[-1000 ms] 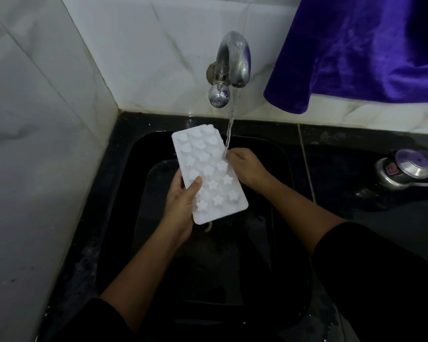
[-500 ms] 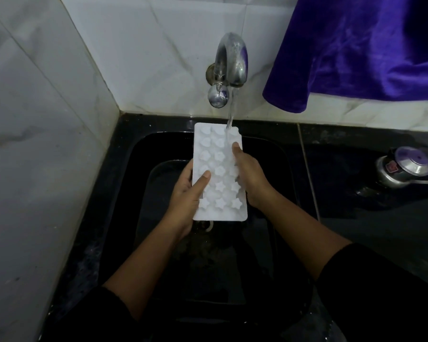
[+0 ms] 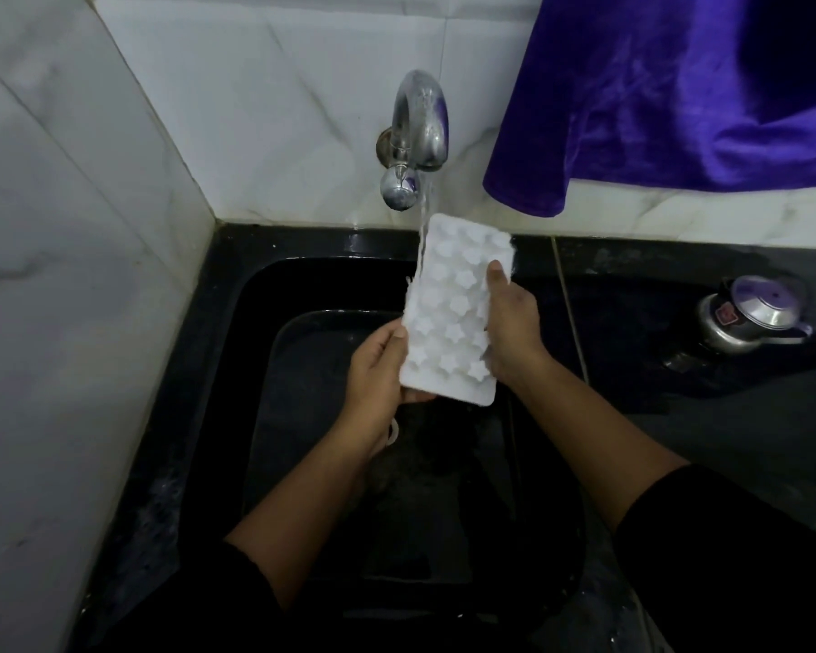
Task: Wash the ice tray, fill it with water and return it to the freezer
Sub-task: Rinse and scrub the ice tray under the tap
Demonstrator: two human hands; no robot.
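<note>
A white ice tray (image 3: 448,313) with star-shaped moulds is held over the black sink (image 3: 236,322), its bumpy underside facing up. My left hand (image 3: 378,369) grips its near left corner, thumb on top. My right hand (image 3: 509,322) holds the right long edge, thumb lying on the tray's surface. Water runs from the chrome tap (image 3: 418,134) onto the tray's far left edge and spills down that side.
White marble tiles line the wall behind and to the left. A purple cloth (image 3: 679,96) hangs at the upper right. A small steel pressure cooker (image 3: 750,313) stands on the dark counter to the right of the sink.
The tray has swung from leaning left to leaning right and shifted rightward, so the stream now hits its far left edge. My right hand slid up along the right edge.
</note>
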